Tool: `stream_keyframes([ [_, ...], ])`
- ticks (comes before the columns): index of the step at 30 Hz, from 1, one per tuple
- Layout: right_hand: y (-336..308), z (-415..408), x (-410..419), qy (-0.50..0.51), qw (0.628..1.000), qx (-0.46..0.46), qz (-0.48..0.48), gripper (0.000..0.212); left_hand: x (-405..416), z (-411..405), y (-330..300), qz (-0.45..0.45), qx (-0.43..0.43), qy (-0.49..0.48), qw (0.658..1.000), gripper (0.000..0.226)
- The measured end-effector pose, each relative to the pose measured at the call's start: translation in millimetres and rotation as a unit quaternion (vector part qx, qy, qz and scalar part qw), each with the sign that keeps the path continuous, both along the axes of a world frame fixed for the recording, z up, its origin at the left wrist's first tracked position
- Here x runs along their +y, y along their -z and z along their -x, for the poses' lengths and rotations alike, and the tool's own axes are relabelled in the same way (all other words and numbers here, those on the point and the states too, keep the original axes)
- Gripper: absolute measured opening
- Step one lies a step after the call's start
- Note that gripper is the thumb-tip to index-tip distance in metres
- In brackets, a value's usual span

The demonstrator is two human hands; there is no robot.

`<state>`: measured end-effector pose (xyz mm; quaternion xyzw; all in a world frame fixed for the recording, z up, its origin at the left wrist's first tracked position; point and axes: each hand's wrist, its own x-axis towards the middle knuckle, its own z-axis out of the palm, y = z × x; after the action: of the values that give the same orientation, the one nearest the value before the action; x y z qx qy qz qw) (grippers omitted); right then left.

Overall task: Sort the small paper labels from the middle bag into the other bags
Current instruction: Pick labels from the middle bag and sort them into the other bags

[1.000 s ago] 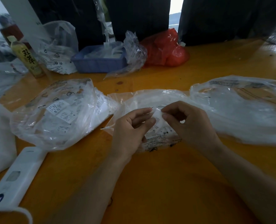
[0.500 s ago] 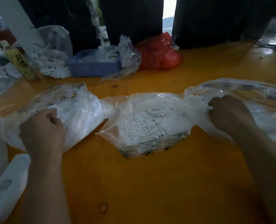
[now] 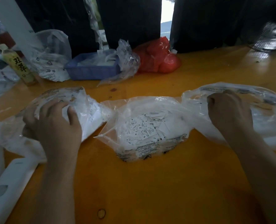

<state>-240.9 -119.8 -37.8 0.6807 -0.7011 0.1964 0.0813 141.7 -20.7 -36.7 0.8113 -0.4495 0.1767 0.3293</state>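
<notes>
Orange wooden table (image 3: 150, 183), dark curtains (image 3: 130, 21) behind, daylight gap (image 3: 166, 13) between.

a garment packing workshop: size labels (image 3: 143, 128) in printed polybags (image 3: 150, 146) on a worktable (image 3: 150, 183).

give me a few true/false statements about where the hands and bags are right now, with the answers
1. The left hand is at the left bag. True.
2. The right hand is inside the middle bag. False: it is at the right bag.
3. The paper labels in the middle bag show size letters such as S and XL. True.
4. The blue tray sits in front of the middle bag. False: it is behind, near the red bag.
5. Both hands are pinching one label together. False: they are apart, one at each outer bag.
</notes>
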Motion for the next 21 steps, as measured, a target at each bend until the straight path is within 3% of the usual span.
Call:
stream_keyframes([
  [3,-3,-7,2,-0.048,0.992,-0.068,0.092,0.026,-1,35,-4,0.095,0.025,0.135,0.986,0.025],
  [6,-6,-22,15,-0.131,0.952,-0.225,0.163,0.021,1,74,3,0.092,0.104,0.309,0.941,0.021],
  [10,1,-55,38,-0.228,0.858,-0.456,0.055,0.015,5,114,16,0.009,0.311,0.424,0.851,0.028],
  [12,10,-70,48,-0.273,0.824,-0.497,-0.011,0.016,4,123,25,-0.037,0.39,0.442,0.807,0.045],
  [14,19,-81,55,-0.303,0.802,-0.514,-0.04,0.016,1,125,32,-0.083,0.408,0.439,0.796,0.056],
  [15,22,-84,57,-0.309,0.796,-0.52,-0.043,0.014,0,124,36,-0.09,0.406,0.431,0.801,0.053],
  [18,29,-91,59,-0.307,0.79,-0.529,-0.041,0.011,-3,122,42,-0.041,0.446,0.403,0.798,0.012],
  [21,31,-93,60,-0.29,0.797,-0.528,-0.047,0.016,-3,120,43,-0.009,0.513,0.376,0.772,0.011],
])
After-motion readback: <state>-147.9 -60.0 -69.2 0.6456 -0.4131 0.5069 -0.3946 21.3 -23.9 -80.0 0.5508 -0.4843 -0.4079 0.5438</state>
